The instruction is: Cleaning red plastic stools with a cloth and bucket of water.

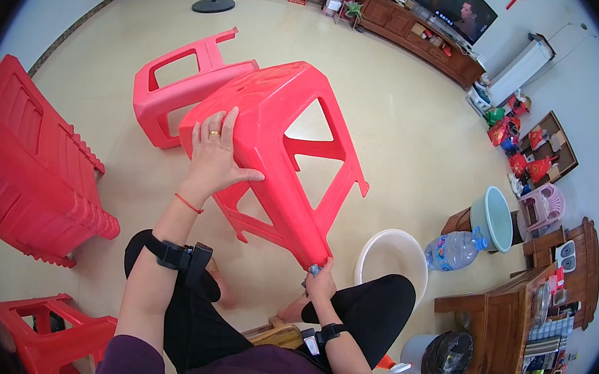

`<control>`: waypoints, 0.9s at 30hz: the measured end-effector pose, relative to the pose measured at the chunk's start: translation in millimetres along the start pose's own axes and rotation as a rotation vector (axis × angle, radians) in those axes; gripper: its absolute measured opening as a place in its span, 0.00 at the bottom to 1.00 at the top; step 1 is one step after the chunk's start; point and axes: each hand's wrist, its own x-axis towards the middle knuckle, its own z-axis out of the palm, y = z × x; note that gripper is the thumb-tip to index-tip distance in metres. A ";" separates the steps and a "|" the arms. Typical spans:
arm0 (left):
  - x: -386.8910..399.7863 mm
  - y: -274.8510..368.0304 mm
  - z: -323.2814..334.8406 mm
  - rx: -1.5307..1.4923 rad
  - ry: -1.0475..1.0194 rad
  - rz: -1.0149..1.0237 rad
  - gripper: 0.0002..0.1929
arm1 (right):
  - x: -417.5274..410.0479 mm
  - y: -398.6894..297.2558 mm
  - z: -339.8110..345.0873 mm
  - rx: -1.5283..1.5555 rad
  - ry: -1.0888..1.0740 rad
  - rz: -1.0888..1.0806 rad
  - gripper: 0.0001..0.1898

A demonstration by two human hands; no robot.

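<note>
A red plastic stool (278, 131) is tilted on its side in front of my knees, its seat turned to the upper left. My left hand (215, 152) presses on the seat's edge, fingers spread over the top and thumb along the side. Low on the near leg, my right hand (321, 281) holds a bunched grey cloth (315, 269) against the foot of the leg. Most of the cloth is hidden in my fingers. Just beyond lies another red plastic stool (201, 80), partly covered by the held one.
Stacked red stools (36, 172) stand at the left, with a red stool (58, 331) below them. By my right knee are a white basin (394, 258) and a large plastic bottle (453, 250). A lined bin (445, 360) sits beside the wooden table (496, 336).
</note>
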 end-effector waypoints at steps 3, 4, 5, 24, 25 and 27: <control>0.4 0.1 0.4 -0.008 0.004 0.006 0.66 | -2.1 0.4 4.4 0.075 0.077 0.025 0.36; 0.3 0.1 -0.1 -0.011 -0.001 0.003 0.66 | -3.5 -0.1 4.5 0.124 0.060 0.062 0.37; 0.1 0.2 -0.4 -0.013 -0.006 0.001 0.66 | -4.6 -0.8 3.9 0.173 0.044 0.099 0.38; -11.0 15.4 9.8 0.026 0.047 0.060 0.69 | 34.6 50.0 43.9 0.396 0.098 0.135 0.27; -10.4 18.3 9.6 0.029 0.038 0.062 0.69 | 38.8 57.7 50.4 0.434 0.133 0.113 0.26; -8.3 22.1 9.4 0.029 0.031 0.067 0.69 | 48.2 67.2 60.3 0.474 0.173 0.094 0.26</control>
